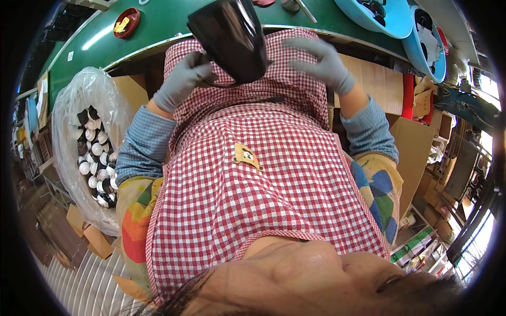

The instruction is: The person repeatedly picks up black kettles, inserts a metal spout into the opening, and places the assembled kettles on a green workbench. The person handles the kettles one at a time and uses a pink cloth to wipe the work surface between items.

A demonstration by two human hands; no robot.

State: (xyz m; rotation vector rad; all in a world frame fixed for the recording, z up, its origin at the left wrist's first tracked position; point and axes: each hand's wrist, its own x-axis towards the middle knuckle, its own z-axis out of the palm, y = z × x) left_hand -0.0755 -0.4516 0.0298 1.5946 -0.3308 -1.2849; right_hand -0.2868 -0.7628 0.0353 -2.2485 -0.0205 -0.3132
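A glossy black jug-like vessel [232,45] is held tilted over my lap, at the near edge of the green table [174,16]. Its dark handle shows at the lower left side, and my left hand [185,79], in a grey glove, is closed around it. The vessel's top runs out at the upper edge of the picture. On the other side, my right hand [322,62], gloved in grey too, is raised with its fingers stretched toward the vessel. A small gap lies between them, and nothing is in this hand.
A red bowl [138,25] with yellow pieces stands on the table's left. Two blue basins [403,23] with black parts are at the right. A clear plastic bag [68,121] of white-and-black round parts is beside my left arm. Cardboard boxes [369,79] stand at the right.
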